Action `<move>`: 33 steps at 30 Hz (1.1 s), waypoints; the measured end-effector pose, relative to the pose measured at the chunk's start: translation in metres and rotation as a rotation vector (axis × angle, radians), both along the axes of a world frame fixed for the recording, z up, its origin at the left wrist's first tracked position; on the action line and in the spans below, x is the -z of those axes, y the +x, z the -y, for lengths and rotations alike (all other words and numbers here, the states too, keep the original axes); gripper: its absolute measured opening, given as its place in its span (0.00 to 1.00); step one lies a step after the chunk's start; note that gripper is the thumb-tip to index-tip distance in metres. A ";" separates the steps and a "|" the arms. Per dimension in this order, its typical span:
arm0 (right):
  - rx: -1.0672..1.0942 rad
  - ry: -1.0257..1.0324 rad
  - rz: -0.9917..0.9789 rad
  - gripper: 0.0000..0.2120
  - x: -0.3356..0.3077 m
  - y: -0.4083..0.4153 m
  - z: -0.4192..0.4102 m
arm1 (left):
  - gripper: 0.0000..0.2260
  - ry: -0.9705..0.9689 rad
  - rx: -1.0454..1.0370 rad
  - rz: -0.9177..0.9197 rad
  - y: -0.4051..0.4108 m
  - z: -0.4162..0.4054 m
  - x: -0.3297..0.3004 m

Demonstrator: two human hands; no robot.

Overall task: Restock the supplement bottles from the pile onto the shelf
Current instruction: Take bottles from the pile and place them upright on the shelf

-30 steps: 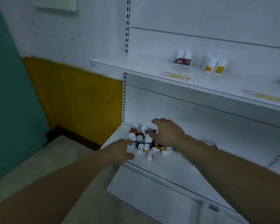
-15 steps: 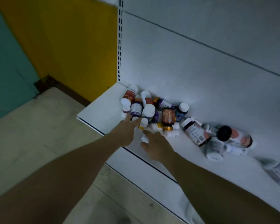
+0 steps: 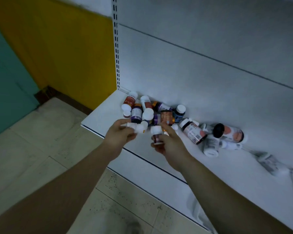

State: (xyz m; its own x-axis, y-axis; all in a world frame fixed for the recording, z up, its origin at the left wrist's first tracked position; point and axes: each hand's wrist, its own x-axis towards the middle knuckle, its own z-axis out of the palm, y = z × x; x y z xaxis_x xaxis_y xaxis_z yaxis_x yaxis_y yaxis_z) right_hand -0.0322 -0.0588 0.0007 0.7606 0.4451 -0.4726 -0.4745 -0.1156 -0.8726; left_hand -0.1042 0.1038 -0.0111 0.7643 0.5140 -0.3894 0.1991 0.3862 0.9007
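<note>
I see left hand [image 3: 120, 135] pinching small white bottle [image 3: 137, 127]; right hand [image 3: 169, 144] gripping dark-red bottle [image 3: 156, 135], both above pile [image 3: 152, 112].

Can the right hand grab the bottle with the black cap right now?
Probably not yet: the right hand already holds a small brown bottle. The black-capped bottle lies uncovered to its right.

Head view, looking steeply down, close over bottom shelf [image 3: 98, 119].

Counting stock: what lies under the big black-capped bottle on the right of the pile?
The black-capped bottle lies on its side over smaller white bottles on the bottom shelf. How many it covers cannot be seen.
</note>
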 end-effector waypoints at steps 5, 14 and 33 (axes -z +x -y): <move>0.131 0.344 -0.074 0.10 -0.077 -0.059 0.024 | 0.03 -0.424 -0.012 0.248 -0.065 0.034 -0.087; 0.209 0.497 0.202 0.08 -0.190 -0.179 0.078 | 0.14 -0.606 0.216 0.410 -0.168 0.094 -0.203; 0.425 0.345 0.693 0.09 -0.350 -0.233 0.379 | 0.10 -0.375 0.632 0.548 -0.167 0.377 -0.349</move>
State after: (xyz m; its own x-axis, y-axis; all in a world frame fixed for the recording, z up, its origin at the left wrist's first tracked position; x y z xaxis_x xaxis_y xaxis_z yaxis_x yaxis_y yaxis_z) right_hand -0.2649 -0.4377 0.3512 0.9599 0.0926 0.2647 0.2311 0.2736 -0.9337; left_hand -0.2712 -0.2729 0.3379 0.9873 -0.1496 0.0540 0.0545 0.6372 0.7687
